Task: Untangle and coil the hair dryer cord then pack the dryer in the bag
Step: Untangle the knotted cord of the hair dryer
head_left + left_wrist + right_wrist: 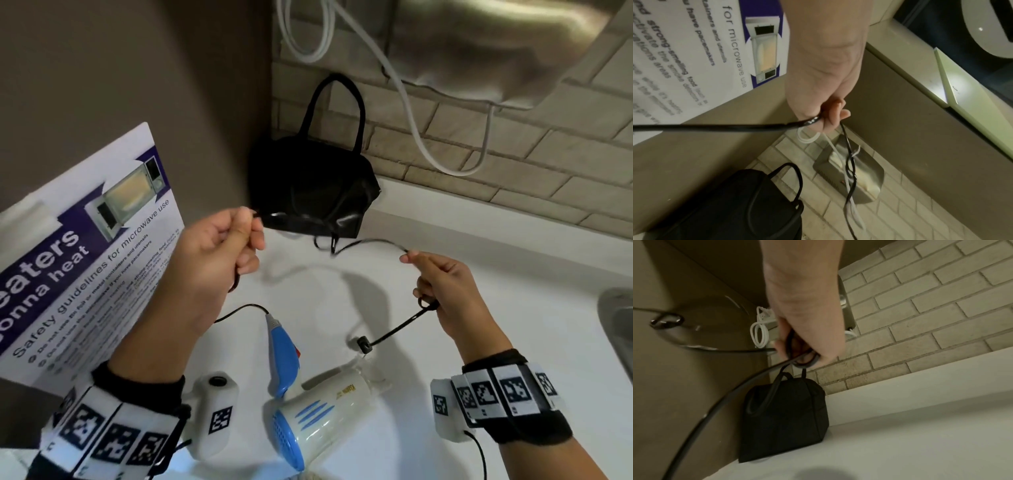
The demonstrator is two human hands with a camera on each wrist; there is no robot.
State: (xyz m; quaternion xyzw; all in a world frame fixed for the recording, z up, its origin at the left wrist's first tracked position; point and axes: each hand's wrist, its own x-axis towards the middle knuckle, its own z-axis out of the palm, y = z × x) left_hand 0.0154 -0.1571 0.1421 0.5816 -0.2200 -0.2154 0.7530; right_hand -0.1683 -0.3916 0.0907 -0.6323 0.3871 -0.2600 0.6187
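A white and blue hair dryer (318,407) lies on the white counter (445,308) between my wrists, its blue handle pointing away from me. Its thin black cord (373,244) hangs stretched between my hands above the counter. My left hand (222,246) pinches the cord near the bag; the cord (715,127) runs out of its curled fingers. My right hand (435,277) pinches the cord at its fingertips and also holds a small loop of cord (803,360) in its palm. A black plug (363,344) rests on the counter. The black handbag (311,185) stands in the back corner.
A microwave safety poster (85,246) leans against the wall on the left. White cables (404,89) and a metal wall unit (507,48) hang over the brick-tiled wall behind the bag. A sink edge (616,329) shows at the right.
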